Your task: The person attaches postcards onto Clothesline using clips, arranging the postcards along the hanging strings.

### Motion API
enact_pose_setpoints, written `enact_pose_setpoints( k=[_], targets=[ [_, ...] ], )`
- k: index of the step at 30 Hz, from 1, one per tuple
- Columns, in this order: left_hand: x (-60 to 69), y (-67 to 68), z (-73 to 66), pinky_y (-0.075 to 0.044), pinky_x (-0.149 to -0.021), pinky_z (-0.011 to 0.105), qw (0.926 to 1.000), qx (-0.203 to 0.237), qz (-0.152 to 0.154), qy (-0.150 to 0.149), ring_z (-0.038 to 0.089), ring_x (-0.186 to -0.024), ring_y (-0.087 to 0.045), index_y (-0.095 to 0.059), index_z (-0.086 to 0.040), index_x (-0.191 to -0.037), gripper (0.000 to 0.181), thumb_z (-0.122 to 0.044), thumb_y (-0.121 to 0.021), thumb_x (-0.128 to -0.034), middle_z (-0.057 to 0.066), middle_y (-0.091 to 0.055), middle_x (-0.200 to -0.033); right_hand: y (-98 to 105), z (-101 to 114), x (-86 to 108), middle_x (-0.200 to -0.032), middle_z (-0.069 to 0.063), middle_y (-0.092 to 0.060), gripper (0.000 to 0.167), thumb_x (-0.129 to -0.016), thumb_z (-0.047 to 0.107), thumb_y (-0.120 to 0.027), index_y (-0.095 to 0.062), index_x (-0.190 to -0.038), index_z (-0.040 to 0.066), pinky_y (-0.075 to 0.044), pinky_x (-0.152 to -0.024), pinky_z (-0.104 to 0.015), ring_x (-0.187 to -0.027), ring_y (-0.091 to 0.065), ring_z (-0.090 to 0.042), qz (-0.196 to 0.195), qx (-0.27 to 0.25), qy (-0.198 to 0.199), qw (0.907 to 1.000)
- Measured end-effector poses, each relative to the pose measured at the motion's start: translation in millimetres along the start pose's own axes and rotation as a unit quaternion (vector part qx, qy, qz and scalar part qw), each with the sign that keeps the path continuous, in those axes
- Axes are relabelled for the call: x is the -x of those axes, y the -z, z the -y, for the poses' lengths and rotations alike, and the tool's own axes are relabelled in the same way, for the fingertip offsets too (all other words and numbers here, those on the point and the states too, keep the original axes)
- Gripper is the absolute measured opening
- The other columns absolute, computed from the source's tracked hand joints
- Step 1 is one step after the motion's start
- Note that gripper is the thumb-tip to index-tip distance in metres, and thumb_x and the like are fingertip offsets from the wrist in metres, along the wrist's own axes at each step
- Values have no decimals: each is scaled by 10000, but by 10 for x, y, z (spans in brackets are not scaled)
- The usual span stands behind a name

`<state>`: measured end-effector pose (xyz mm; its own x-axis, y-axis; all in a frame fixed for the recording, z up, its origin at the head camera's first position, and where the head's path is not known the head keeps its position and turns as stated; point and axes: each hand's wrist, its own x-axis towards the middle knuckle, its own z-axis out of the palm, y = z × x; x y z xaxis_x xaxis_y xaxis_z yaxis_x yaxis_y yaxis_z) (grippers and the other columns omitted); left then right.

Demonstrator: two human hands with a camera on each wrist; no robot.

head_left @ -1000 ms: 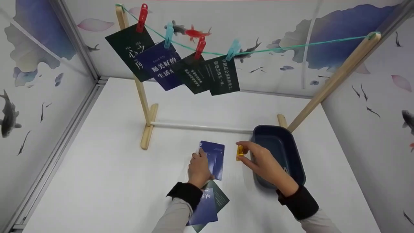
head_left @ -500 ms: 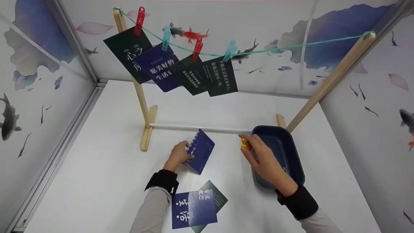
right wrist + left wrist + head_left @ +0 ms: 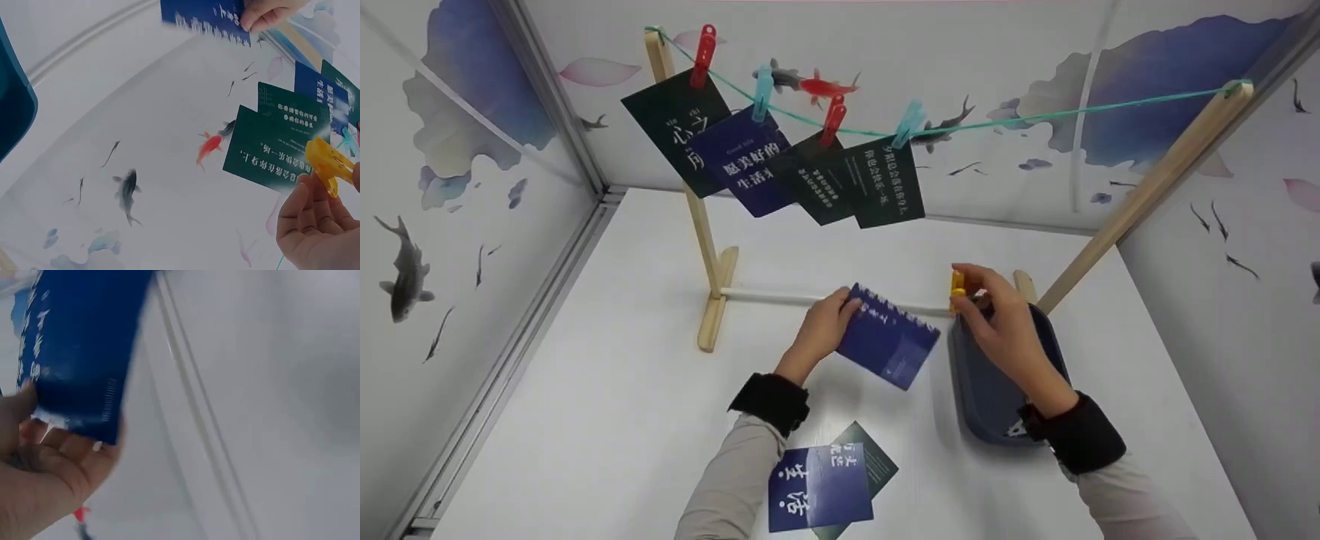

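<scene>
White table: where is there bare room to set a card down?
Bare patches: left of the left wooden foot; behind the white crossbar; right of the blue tray. Crowded: the near middle, where cards overlap, and above the center, where the left hand holds a blue card.

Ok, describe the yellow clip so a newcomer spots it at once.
Find the wooden stand strung with a green line, then the dark blue bin by its right-hand foot. In the head view, by that bin's far left corner, the right grip pinches the yellow clip. The red clips and light blue clips sit on the line; only this one is yellow.
</scene>
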<state>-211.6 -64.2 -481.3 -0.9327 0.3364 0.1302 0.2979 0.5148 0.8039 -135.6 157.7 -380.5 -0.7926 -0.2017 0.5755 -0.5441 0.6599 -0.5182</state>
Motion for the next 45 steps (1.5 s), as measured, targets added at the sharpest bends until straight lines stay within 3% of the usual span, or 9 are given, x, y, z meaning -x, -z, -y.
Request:
enact_pose_setpoints(
  k=[3,10,13,17,23,26,29,33,45],
  targets=[
    [-86,35,-225,-322,-541,250,9993,-218,-199,-219,125,-563,-403,-487,-43,-1062,203,-217,-392,-1015,-7,-446,-646,76,-23,-170,-939,-162,-604,340,-891,-12,-590,-544,-1226,-52,-402,-684,-123,-839,-508,-91,-131,93,-89,9998],
    [-239,156,-563,-402,-614,235,9858,1317,545,-883,124,-607,-451,-375,-55,-1260,344,-49,-462,-927,45,-547,-773,300,-92,-580,-973,-205,-601,320,-937,30,-536,-534,-1244,-58,-371,-664,-92,-811,-467,42,-520,91,-520,9973],
    [-339,208,-659,-461,-788,265,9840,1230,231,-1267,164,-803,-563,-463,-27,-1190,247,-72,-518,-954,109,-615,-962,419,-88,-778,-1038,-206,-597,325,-947,40,-524,-525,-1262,-41,-365,-677,-93,-818,-445,98,-518,79,-814,9953],
    [-525,297,-826,-461,-901,263,9815,1334,-464,-1291,182,-991,-596,-672,-35,-1051,179,-120,-579,-924,109,-650,-1053,547,-30,-1062,-1099,-198,-607,333,-950,66,-526,-525,-1269,-29,-367,-680,-101,-807,-447,89,-502,211,-936,9941],
    [-686,436,-1117,-456,-927,239,9752,1593,-168,-1529,193,-1132,-532,-606,-33,-1233,325,-34,-585,-909,119,-549,-1221,694,93,-1400,-1090,-177,-653,315,-947,134,-551,-539,-1212,-38,-384,-673,-111,-771,-463,51,-610,420,-1125,9909],
    [-723,428,-1209,-442,-952,235,9680,1828,-554,-1627,192,-1161,-516,-548,-36,-1284,416,65,-569,-881,125,-527,-1269,730,122,-1499,-1061,-154,-657,276,-950,136,-544,-537,-1173,-25,-392,-643,-108,-739,-470,41,-632,466,-1135,9904],
    [-747,369,-1281,-438,-920,219,9561,2062,-1328,-1601,191,-1113,-537,-517,-40,-1284,435,106,-544,-875,132,-560,-1231,703,121,-1565,-1008,-87,-650,231,-943,115,-551,-553,-1139,-7,-390,-623,-117,-682,-464,12,-809,297,-1033,9909],
    [-771,268,-1366,-456,-858,226,9481,2119,-1916,-1394,198,-1082,-524,-456,-49,-1271,401,92,-517,-900,120,-544,-1219,610,124,-1628,-941,18,-633,163,-926,95,-576,-591,-1074,28,-383,-639,-150,-639,-440,-33,-1084,-119,-970,9893],
    [-953,242,-1557,-410,-975,274,9516,1906,-2245,-880,207,-1178,-473,-400,-53,-1087,258,116,-477,-907,105,-506,-1180,618,58,-1889,-856,82,-646,38,-917,97,-593,-623,-937,109,-379,-639,-156,-582,-446,-14,-826,-146,-1214,9890]
  ],
)
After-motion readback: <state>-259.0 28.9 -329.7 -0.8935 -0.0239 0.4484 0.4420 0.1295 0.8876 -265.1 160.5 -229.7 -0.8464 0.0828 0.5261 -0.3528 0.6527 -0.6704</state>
